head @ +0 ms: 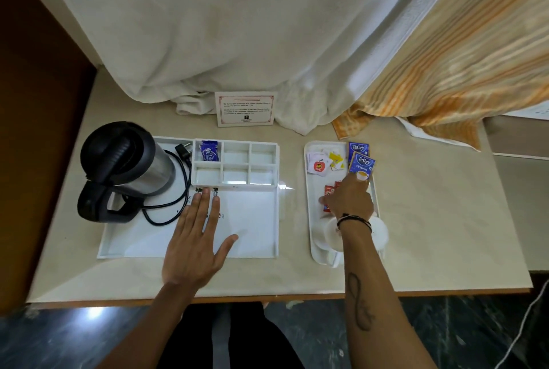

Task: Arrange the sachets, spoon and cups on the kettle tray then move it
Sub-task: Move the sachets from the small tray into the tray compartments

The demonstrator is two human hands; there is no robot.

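Head view: left hand (197, 238) flat, fingers spread, on the kettle tray (252, 238) floor, holding nothing. Right hand (350, 201) reaches onto the side tray (312, 220), fingertips on the red sachets (329, 192); grip unclear. Tea sachets (361, 165) just beyond it. Risk: the forearm passes over the cups (329, 238) and could knock them. Cups partly hidden by the wrist; no spoon made out.

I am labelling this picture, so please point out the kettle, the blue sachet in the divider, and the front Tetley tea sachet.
kettle (130, 157): head view, on its steel body.
blue sachet (209, 152): head view, on its printed middle.
front Tetley tea sachet (362, 165): head view, on its blue face.
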